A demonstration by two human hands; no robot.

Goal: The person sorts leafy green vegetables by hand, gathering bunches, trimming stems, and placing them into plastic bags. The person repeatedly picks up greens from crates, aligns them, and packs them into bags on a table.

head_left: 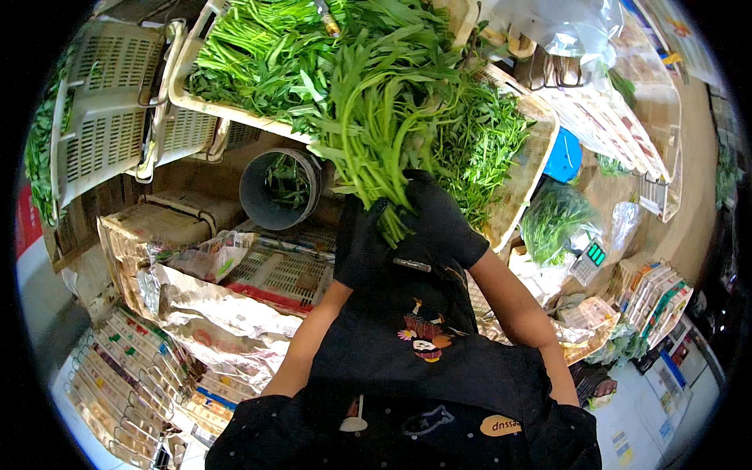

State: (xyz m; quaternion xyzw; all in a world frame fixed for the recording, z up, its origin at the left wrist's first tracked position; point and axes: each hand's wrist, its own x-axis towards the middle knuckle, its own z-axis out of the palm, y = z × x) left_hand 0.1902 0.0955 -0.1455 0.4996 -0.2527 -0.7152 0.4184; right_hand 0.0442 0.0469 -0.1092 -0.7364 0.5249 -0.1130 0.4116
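Note:
A bunch of water spinach (376, 141) with long green stems and narrow leaves is held in front of me, its cut ends toward my body. In a black glove, my left hand (362, 239) closes round the lower stems from the left. My right hand (440, 219), gloved in black too, wraps the same stems from the right. Beyond the hands, the bunch's leaves overlap more greens (266, 59) heaped in a pale plastic crate (227, 112). At the right of the bunch, another leafy heap (493, 141) fills a second crate (548, 129).
Left of my hands, a grey bucket (251, 192) with some greens inside lies above a crate covered with paper (219, 301). Slatted crates (102, 117) stand at the far left. On the right are a bag of greens (556, 223), a scale with a lit display (589, 262) and a blue basin (564, 157).

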